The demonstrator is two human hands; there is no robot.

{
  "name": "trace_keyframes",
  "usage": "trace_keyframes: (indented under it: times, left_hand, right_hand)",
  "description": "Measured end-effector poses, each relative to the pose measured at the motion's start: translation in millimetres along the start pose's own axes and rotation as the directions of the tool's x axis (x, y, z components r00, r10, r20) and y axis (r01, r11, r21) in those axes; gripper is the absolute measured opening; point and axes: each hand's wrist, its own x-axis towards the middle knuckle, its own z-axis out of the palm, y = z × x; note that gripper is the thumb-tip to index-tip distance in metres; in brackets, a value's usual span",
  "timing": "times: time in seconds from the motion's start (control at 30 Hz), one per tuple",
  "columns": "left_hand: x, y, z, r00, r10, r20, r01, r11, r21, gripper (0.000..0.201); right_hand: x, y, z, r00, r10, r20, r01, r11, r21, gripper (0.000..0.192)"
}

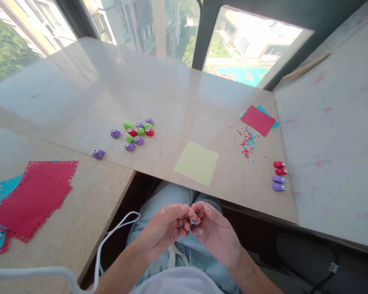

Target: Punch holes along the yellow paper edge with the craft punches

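Above my lap, my left hand (171,223) and my right hand (216,230) meet at the fingertips, palms partly showing and fingers loosely curled. Nothing is visible in either of them. Just beyond, a pale yellow sheet of paper (197,163) lies flat near the front edge of the stone counter (184,102). Left of it is a loose group of small craft punches (138,132) in purple, green and red. Two purple punches (98,153) sit apart from that group. Red punches (281,168) and purple punches (279,183) line up at the right side.
Red and blue confetti (247,142) is scattered beside stacked red and blue cards (258,120). On the left counter lie red sheets with punched edges (33,196) over blue ones. A white cable (98,253) hangs along its edge. Windows are behind; a patterned wall (331,134) stands right.
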Motion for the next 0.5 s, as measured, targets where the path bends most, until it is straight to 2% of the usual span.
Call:
trace_keyframes:
  times: [0.13, 0.23, 0.33, 0.4, 0.5]
  left_hand:
    - [-1, -1, 0.9, 1.000, 0.031, -0.004, -0.031, 0.999, -0.024, 0.036]
    - [-3, -2, -0.4, 0.996, 0.083, -0.017, -0.083, 0.996, -0.009, 0.030]
    - [-10, -4, -8.3, 0.984, 0.170, -0.043, -0.170, 0.985, 0.021, 0.027]
    - [-18, -7, -18.0, 0.990, 0.138, -0.033, -0.137, 0.990, 0.032, 0.018]
    - [-33, -13, -34.1, 0.999, -0.041, -0.001, 0.041, 0.998, 0.052, 0.071]
  right_hand:
    - [2, 1, 1, 1.000, 0.002, -0.003, -0.002, 1.000, -0.016, 0.018]
    - [3, 3, 0, 0.999, -0.008, -0.039, 0.007, 1.000, -0.028, 0.017]
    - [5, 4, -3, 0.995, -0.034, -0.093, 0.032, 0.999, -0.020, 0.015]
    - [5, 3, -7, 0.993, -0.048, -0.112, 0.047, 0.999, -0.011, 0.014]
    - [6, 2, -14, 0.991, -0.061, -0.121, 0.061, 0.998, -0.004, 0.012]
